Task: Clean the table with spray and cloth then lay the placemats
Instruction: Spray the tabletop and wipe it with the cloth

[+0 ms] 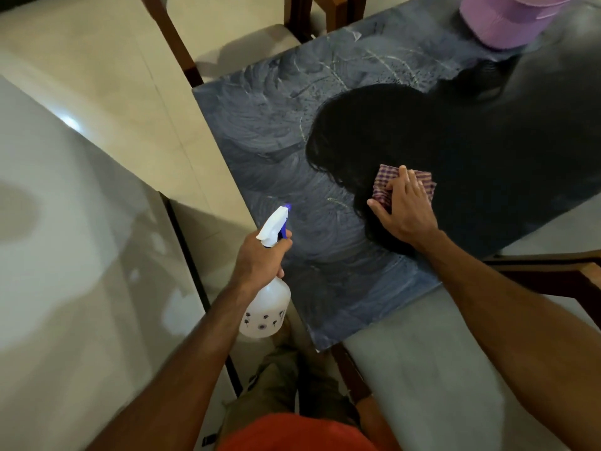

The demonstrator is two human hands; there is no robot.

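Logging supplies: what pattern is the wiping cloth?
Purple-and-white checked cloth, seen in the head view.

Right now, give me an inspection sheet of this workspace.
Surface: dark glossy table, streaked with wipe swirls and wet droplets.
Job's things: checked cloth flat on table; spray bottle held off the table's edge, nozzle toward the top. Placemats: nothing seen.
Clutter: purple container at the far end.
Hands: left hand grips the bottle neck; right hand presses on the cloth.
Cables: nothing seen.
Surroundings: wooden chairs with pale cushions, tiled floor.
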